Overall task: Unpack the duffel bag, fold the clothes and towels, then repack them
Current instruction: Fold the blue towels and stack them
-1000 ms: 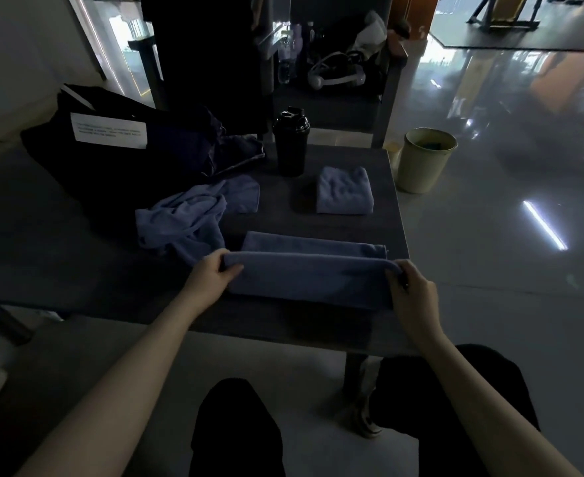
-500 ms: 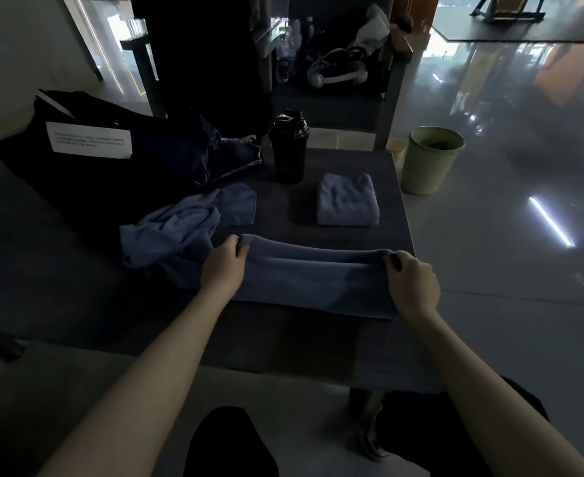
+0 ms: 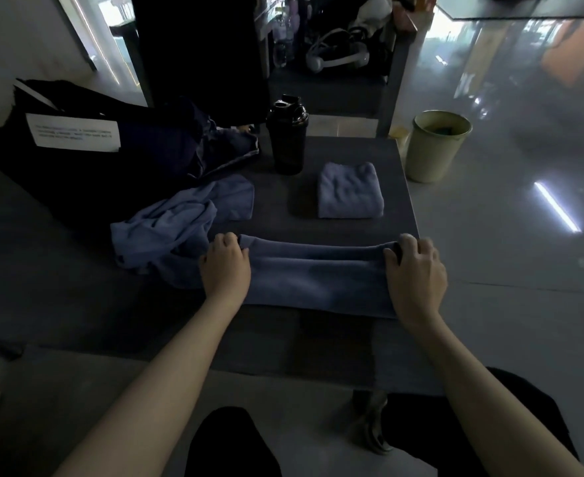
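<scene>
A long blue towel (image 3: pixel 318 277) lies folded lengthwise across the near part of the dark table (image 3: pixel 338 352). My left hand (image 3: pixel 226 266) grips its left end and my right hand (image 3: pixel 416 270) grips its right end, fingers curled over the far fold. A crumpled blue cloth (image 3: pixel 170 232) lies just left of the towel, partly under it. A small folded blue towel (image 3: pixel 350 196) sits farther back on the right. The black duffel bag (image 3: pixel 87 160) with a white paper label rests at the back left.
A black shaker bottle (image 3: pixel 287 136) stands behind the folded towel. Dark blue clothing (image 3: pixel 225 149) spills from the bag beside it. A pale green bin (image 3: pixel 435 146) stands on the floor off the table's right edge. A cluttered shelf is beyond.
Both hands have carried the towel's near edge away from me and laid it over the far edge, so the towel is now folded narrower.
</scene>
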The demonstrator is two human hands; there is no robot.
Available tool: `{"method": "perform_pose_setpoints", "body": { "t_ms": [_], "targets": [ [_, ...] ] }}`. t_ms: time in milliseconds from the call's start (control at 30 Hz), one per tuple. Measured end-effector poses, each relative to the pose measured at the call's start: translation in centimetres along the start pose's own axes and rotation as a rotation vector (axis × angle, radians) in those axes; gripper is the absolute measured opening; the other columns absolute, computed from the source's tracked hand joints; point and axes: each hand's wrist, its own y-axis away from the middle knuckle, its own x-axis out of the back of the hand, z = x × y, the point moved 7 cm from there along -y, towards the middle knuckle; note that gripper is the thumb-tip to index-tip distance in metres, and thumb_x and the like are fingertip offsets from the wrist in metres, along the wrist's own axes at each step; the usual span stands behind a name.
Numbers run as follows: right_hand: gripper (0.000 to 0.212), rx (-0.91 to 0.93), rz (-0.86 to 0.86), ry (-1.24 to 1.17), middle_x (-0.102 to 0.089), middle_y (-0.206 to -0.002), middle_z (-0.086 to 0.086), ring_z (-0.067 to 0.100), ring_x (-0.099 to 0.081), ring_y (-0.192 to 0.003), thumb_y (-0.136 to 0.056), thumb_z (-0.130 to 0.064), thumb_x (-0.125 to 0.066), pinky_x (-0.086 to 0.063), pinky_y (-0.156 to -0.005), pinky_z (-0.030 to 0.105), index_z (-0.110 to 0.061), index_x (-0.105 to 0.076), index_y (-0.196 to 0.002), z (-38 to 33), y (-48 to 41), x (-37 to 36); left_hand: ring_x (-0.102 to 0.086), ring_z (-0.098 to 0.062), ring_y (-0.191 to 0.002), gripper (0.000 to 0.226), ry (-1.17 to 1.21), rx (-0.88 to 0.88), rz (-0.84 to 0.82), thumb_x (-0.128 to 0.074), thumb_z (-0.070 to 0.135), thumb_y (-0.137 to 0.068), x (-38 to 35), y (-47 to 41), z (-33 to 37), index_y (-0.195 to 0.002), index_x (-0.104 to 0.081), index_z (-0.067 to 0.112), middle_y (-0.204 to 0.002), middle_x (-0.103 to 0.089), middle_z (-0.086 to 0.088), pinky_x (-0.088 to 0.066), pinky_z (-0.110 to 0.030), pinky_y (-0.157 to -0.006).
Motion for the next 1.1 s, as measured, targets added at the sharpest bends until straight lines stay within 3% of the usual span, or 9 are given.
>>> {"method": "perform_pose_setpoints", "body": {
  "t_ms": [100,200,267,400,600,800,1100],
  "targets": [
    [0.033,0.221,0.041,0.04,-0.054,-0.117,0.016,0.035,-0.054,-0.103,-0.089,-0.026,-0.059,-0.042,-0.085,0.045,-0.01,-0.057,-0.118,-3.9,1.8,0.3,-0.046,-0.027,-0.126,0.042,0.003,-0.232,0.094,-0.047,0.029,-0.096,0.6,1.3,3.4,-0.132,-0.048,0.008,-0.137,-0.049,-0.011,-0.037,-0.044,-0.103],
    [0.042,0.286,-0.258,0.027,-0.044,-0.143,0.007,0.028,-0.038,-0.134,-0.095,-0.039,-0.044,-0.025,-0.109,0.05,-0.019,-0.05,-0.132,-5.2,3.3,-3.2,-0.018,-0.02,-0.145,0.052,-0.012,-0.419,-0.182,-0.033,0.04,-0.1,-2.2,2.8,6.5,-0.147,-0.031,0.019,-0.156,-0.025,0.0,-0.012,-0.046,-0.117],
    [0.054,0.267,-0.442,0.088,-0.021,-0.157,-0.002,0.02,-0.013,-0.145,-0.097,-0.051,-0.031,-0.004,-0.116,0.05,-0.027,-0.03,-0.145,-4.2,3.7,-5.4,-0.007,-0.017,-0.147,0.056,-0.048,-0.375,-0.358,-0.026,0.047,-0.1,-4.3,3.2,6.2,-0.15,-0.021,0.024,-0.16,-0.013,0.004,-0.004,-0.045,-0.117],
    [0.063,0.314,-0.539,0.15,-0.003,-0.16,-0.007,0.016,0.003,-0.147,-0.095,-0.06,-0.02,0.004,-0.117,0.047,-0.031,-0.011,-0.15,-3.3,3.1,-6.3,-0.001,-0.018,-0.147,0.061,-0.075,-0.358,-0.434,-0.022,0.055,-0.098,-5.0,2.8,5.0,-0.152,-0.013,0.028,-0.161,-0.005,0.004,-0.002,-0.043,-0.118],
    [0.064,0.339,-0.586,0.153,0.001,-0.16,-0.007,0.016,0.005,-0.147,-0.094,-0.061,-0.017,0.006,-0.118,0.047,-0.031,-0.006,-0.151,-3.4,2.6,-6.6,0.001,-0.019,-0.147,0.066,-0.093,-0.307,-0.444,-0.02,0.06,-0.096,-4.4,3.1,4.0,-0.152,-0.009,0.027,-0.161,-0.001,0.001,0.0,-0.04,-0.119],
    [0.054,0.251,-0.389,0.12,-0.011,-0.159,0.002,0.021,-0.003,-0.147,-0.097,-0.049,-0.032,0.007,-0.113,0.055,-0.027,-0.026,-0.147,-6.3,4.9,-4.9,-0.004,-0.024,-0.147,0.067,-0.131,-0.249,-0.363,-0.018,0.059,-0.096,-3.7,5.6,4.2,-0.152,-0.012,0.022,-0.16,-0.006,-0.006,-0.002,-0.044,-0.117],
    [0.061,0.424,-0.575,0.146,0.0,-0.16,-0.008,0.016,0.005,-0.147,-0.096,-0.058,-0.019,0.008,-0.117,0.049,-0.034,-0.007,-0.15,-5.7,5.3,-6.8,0.0,-0.019,-0.147,0.063,-0.104,-0.166,-0.434,-0.019,0.058,-0.097,-2.5,5.8,1.2,-0.152,-0.011,0.03,-0.161,-0.004,0.003,0.002,-0.047,-0.116]
  ]
}}
